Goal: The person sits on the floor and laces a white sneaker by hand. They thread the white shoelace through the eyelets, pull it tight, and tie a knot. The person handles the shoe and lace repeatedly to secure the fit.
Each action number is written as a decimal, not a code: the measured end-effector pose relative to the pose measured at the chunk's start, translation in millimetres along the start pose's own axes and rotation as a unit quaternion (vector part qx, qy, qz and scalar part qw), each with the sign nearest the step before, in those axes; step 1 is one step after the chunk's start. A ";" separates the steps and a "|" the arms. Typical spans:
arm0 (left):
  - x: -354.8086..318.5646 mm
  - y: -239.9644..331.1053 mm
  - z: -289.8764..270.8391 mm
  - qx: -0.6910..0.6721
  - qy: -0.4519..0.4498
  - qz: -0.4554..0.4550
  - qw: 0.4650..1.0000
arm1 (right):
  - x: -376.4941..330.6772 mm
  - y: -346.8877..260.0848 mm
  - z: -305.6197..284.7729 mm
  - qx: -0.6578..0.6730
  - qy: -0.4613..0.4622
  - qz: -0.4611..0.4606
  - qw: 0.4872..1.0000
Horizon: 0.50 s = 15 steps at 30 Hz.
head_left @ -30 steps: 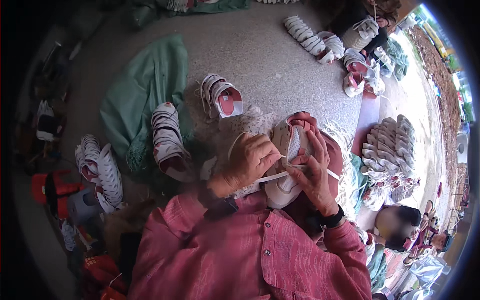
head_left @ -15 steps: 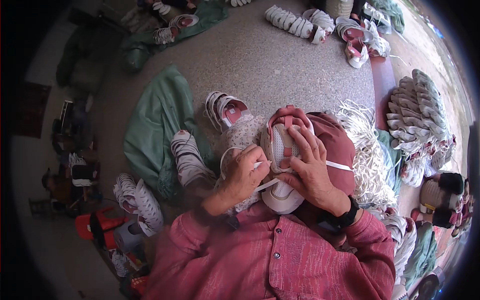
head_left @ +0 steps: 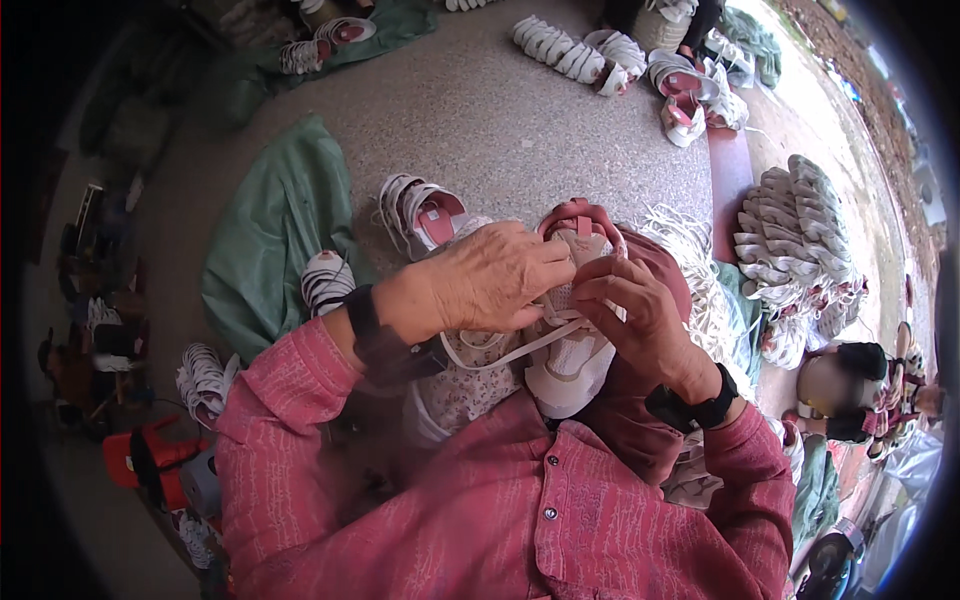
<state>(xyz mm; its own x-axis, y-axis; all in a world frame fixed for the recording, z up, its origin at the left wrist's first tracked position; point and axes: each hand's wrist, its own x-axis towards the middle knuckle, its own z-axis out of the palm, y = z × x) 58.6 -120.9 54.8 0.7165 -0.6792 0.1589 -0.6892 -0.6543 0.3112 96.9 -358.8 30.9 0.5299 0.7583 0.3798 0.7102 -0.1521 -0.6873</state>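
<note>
speckled floor (head_left: pixel 450 140) lies beyond; above a pale shoe (head_left: pixel 565 388), my left hand (head_left: pixel 490 278) and right hand (head_left: pixel 645 315) curl nearly closed; whether they grip its lace (head_left: pixel 540 344), i cannot tell.

Shoe (head_left: pixel 566 385) between lace pile (head_left: pixel 714 305) on the right and sack (head_left: pixel 278 235) on the left

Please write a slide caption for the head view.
Left hand and right hand close together over a shoe, laces heaped alongside.
</note>
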 end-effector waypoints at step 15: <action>-29.2 -4.4 43.4 -0.211 0.142 0.017 0.967 | 19.2 -2.2 14.9 -0.095 -0.130 -0.041 0.986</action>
<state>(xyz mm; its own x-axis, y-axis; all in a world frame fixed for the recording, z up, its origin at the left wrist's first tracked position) 36.1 -112.6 8.2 0.7361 -0.5402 0.4078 -0.6505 -0.3981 0.6468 98.6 -334.4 30.5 0.3470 0.9065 0.2404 0.8333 -0.1804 -0.5226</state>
